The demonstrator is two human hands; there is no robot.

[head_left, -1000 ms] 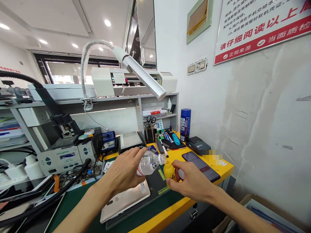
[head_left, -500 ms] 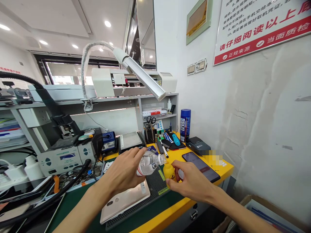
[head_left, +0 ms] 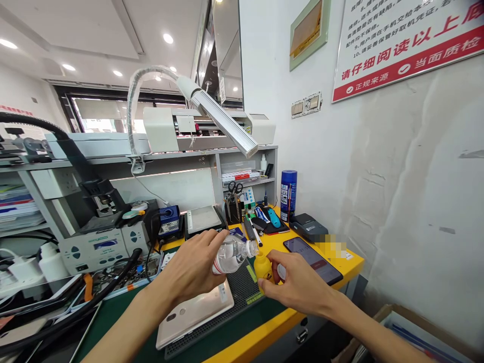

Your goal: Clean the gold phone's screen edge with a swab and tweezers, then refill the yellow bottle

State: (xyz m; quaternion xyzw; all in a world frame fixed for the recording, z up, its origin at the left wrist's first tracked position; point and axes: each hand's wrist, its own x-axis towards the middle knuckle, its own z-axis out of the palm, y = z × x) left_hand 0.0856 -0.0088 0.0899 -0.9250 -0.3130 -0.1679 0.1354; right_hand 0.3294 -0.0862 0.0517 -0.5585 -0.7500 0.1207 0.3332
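Note:
My left hand [head_left: 198,259] is wrapped round a clear plastic bottle [head_left: 231,255], tilted so its mouth points right and sits just above the neck of a small yellow bottle [head_left: 262,268]. Clear liquid shows inside the plastic bottle. Between thumb and fingers, my right hand [head_left: 297,280] grips the yellow bottle, which stands roughly upright. A whitish round cap [head_left: 282,271] is tucked in the same hand. Below my left hand, a gold phone [head_left: 196,315] lies face down on a dark perforated mat [head_left: 242,287].
On the yellow table edge [head_left: 260,330] to the right lies a dark phone [head_left: 313,259]. Behind it are a black box [head_left: 308,227] and a blue spray can [head_left: 288,196]. A lamp [head_left: 223,121] hangs overhead. At left stands a grey soldering station [head_left: 104,247].

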